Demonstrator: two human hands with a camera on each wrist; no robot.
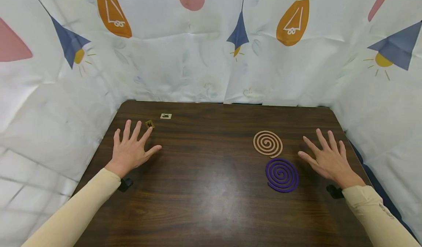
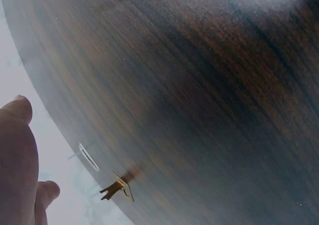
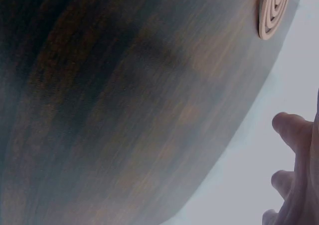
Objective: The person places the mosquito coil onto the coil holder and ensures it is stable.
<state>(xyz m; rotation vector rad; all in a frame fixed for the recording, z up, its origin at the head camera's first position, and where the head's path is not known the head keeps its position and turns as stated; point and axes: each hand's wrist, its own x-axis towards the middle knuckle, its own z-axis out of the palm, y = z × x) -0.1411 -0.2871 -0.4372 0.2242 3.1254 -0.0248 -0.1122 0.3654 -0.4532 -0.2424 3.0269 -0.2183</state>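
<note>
My left hand (image 1: 130, 150) is spread over the left side of the table with nothing in it. Just beyond its index fingertip lies a small gold-coloured metal coil stand (image 1: 150, 124), whose raised prong shows in the left wrist view. A silvery flat stand (image 1: 166, 116) of similar size lies a little farther back. On the right, a tan mosquito coil (image 1: 267, 143) lies flat, and a purple coil (image 1: 281, 175) is right in front of it. My right hand (image 1: 329, 163), fingers spread and holding nothing, is to the right of both coils.
The dark wood-grain table (image 1: 204, 188) has rounded far corners. A white printed cloth (image 1: 197, 56) hangs behind it and along both sides. Each wrist carries a dark strap-mounted device, such as the one (image 1: 334, 191) on the right.
</note>
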